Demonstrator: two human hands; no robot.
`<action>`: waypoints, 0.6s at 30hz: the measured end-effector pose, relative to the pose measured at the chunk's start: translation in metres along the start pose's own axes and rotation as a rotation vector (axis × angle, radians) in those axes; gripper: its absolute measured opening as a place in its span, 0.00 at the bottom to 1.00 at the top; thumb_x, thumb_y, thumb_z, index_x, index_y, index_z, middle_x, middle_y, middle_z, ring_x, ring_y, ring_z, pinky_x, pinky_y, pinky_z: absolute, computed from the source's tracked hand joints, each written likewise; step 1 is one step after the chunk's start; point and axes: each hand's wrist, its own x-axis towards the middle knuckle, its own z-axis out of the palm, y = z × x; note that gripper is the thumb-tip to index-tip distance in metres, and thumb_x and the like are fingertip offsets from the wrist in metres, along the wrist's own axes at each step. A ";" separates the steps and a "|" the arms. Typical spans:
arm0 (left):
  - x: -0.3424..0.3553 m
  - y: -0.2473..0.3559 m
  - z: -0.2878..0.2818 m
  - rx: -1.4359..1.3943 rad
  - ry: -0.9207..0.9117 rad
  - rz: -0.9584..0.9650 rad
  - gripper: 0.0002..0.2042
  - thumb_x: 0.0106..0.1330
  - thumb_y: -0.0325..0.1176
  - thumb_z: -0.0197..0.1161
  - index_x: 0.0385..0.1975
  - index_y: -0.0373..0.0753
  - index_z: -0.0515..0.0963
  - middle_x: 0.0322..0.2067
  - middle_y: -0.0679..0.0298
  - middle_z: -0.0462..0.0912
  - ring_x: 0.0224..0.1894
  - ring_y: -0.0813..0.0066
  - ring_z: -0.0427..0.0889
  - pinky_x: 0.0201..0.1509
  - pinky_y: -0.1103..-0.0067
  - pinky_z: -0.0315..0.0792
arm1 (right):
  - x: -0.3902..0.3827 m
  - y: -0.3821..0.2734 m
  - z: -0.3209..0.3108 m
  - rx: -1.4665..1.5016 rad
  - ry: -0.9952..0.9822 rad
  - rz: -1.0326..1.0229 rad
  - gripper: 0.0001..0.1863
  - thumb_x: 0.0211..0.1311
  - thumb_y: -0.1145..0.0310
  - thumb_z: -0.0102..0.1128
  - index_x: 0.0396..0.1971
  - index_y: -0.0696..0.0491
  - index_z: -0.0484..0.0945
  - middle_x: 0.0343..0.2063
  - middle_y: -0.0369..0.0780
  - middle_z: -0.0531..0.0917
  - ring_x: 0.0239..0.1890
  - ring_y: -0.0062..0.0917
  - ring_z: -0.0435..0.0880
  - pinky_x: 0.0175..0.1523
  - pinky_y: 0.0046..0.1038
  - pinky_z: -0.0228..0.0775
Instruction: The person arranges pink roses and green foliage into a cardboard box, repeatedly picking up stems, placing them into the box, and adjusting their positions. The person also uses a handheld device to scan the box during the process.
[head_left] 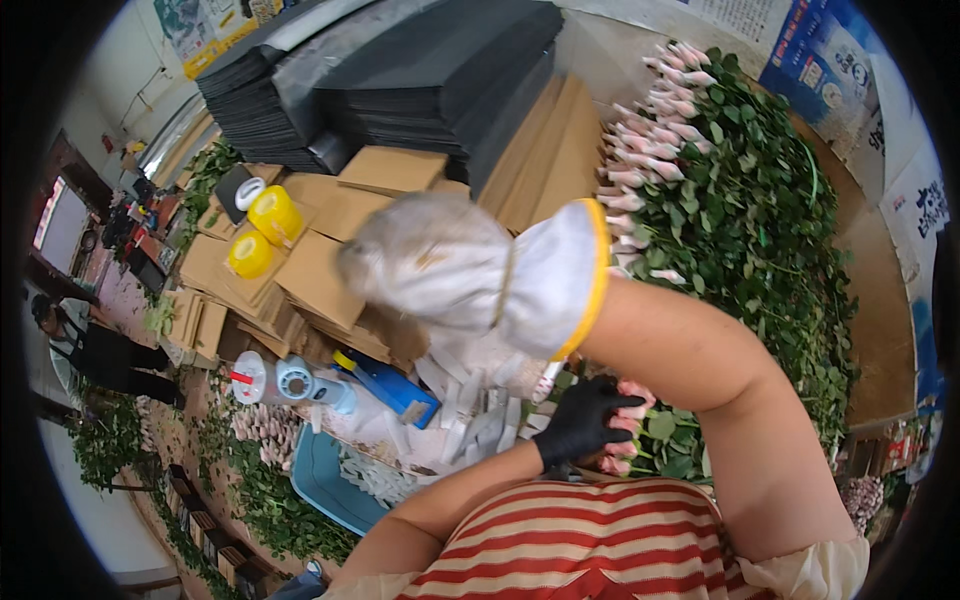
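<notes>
While a gloved left hand point(583, 420) grips pink rose stems point(630, 430) at the bench edge, the right hand point(450, 262) lifts over flat cardboard.

L to R: a person in dark clothes point(95, 350) stands far left, well apart; two glossy yellow tape rolls point(262, 232) sit on stacked flat brown cartons point(320, 270); a white-and-blue handheld tool point(300, 382) lies at the bench's near edge, w/ a blue tray point(325, 480) below. Centre: right hand in a thick, pale, scuffed glove w/ yellow cuff trim, fingers curled loosely, nothing visibly held; can't tell if it touches the cartons. Left hand, thin black glove, fingers closed round the stems just beside the striped shirt point(590, 545). Right: leafy rose bunches point(730, 210), buds in soft net sleeves, fill the bench; little open room.
</notes>
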 end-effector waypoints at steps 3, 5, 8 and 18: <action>-0.005 0.003 -0.005 0.602 0.121 0.285 0.03 0.65 0.28 0.57 0.30 0.38 0.72 0.20 0.70 0.69 0.21 0.79 0.68 0.24 0.75 0.65 | 0.023 -0.001 0.048 -0.103 0.156 -0.200 0.04 0.49 0.70 0.59 0.28 0.49 0.77 0.27 0.38 0.80 0.35 0.30 0.82 0.65 0.48 0.59; -0.008 0.003 -0.009 0.486 0.081 0.148 0.05 0.64 0.29 0.59 0.28 0.38 0.72 0.20 0.69 0.71 0.22 0.76 0.71 0.26 0.73 0.66 | 0.025 0.001 0.058 -0.053 0.067 -0.218 0.02 0.49 0.70 0.59 0.25 0.48 0.77 0.26 0.38 0.80 0.34 0.30 0.81 0.65 0.47 0.58; -0.008 0.006 -0.006 -0.137 -0.019 -0.083 0.06 0.66 0.27 0.54 0.25 0.39 0.69 0.16 0.71 0.64 0.18 0.79 0.65 0.21 0.76 0.62 | 0.013 0.003 0.063 -0.053 -0.045 -0.185 0.04 0.51 0.72 0.59 0.23 0.45 0.74 0.22 0.32 0.79 0.38 0.30 0.82 0.66 0.52 0.58; 0.011 -0.017 -0.025 0.695 -0.025 0.440 0.12 0.54 0.39 0.67 0.39 0.51 0.81 0.27 0.71 0.78 0.29 0.72 0.78 0.35 0.73 0.73 | -0.227 -0.063 -0.135 0.970 0.280 0.629 0.21 0.61 0.59 0.62 0.49 0.58 0.79 0.51 0.43 0.82 0.52 0.29 0.81 0.53 0.28 0.76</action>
